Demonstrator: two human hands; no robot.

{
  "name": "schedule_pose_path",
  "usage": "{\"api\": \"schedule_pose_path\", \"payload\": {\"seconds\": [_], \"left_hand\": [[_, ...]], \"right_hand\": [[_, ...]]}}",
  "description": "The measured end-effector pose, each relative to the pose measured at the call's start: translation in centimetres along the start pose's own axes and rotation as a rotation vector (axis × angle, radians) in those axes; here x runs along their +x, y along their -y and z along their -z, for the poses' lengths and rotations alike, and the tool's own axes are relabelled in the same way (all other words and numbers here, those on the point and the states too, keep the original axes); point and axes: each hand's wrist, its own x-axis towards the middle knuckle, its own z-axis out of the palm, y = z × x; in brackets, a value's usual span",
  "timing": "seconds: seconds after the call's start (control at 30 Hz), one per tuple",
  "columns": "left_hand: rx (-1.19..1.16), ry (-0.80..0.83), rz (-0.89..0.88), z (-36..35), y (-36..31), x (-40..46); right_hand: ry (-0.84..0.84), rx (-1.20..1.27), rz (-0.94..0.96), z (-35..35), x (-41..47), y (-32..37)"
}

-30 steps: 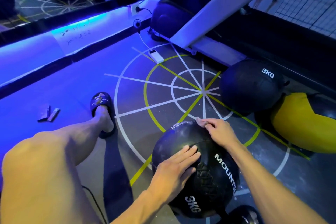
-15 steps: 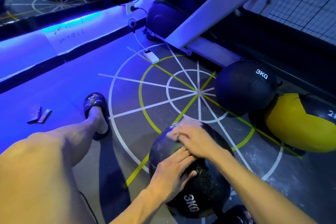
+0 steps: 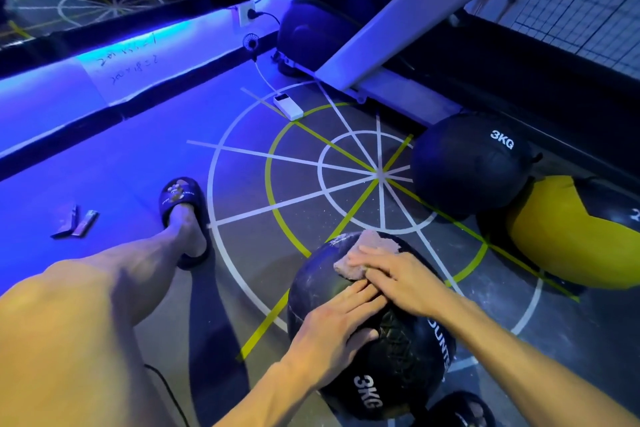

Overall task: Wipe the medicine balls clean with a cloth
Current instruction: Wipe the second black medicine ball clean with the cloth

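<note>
Wiping the near 3 kg medicine ball (image 3: 374, 340) on the gym floor (image 3: 145, 149), right hand (image 3: 398, 279) pressing the cloth (image 3: 363, 253) under flat fingers, left hand (image 3: 332, 326) spread steadying; best rotated gradually, with firm overlapping strokes.

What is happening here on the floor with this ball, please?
A person sits on the gym floor and wipes a black 3KG medicine ball. The right hand presses a small cloth flat on top of the ball, while the left hand rests on it to steady it. Another black 3KG ball and a yellow and black ball lie to the right, untouched.
</note>
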Motion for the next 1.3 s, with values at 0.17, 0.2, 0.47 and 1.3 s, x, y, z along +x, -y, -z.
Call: {"api": "schedule_pose_path", "payload": {"seconds": [0.17, 0.2, 0.47, 1.3], "left_hand": [[-0.055, 0.057, -0.018, 0.9, 0.7, 1.5], [-0.08, 0.056, -0.022, 1.4, 1.0, 1.8], [-0.295, -0.001, 0.065, 3.9, 2.3, 1.8], [-0.568, -0.142, 1.024, 4.7, -4.4, 2.5]], "right_hand": [[-0.331, 0.14, -0.305, 1.1, -0.5, -3.9], [-0.376, 0.171, -0.339, 0.8, -0.8, -4.4], [-0.506, 0.337, -0.424, -1.7, -2.9, -3.8], [-0.663, 0.279, -0.353, -5.7, -4.6, 0.1]]}}
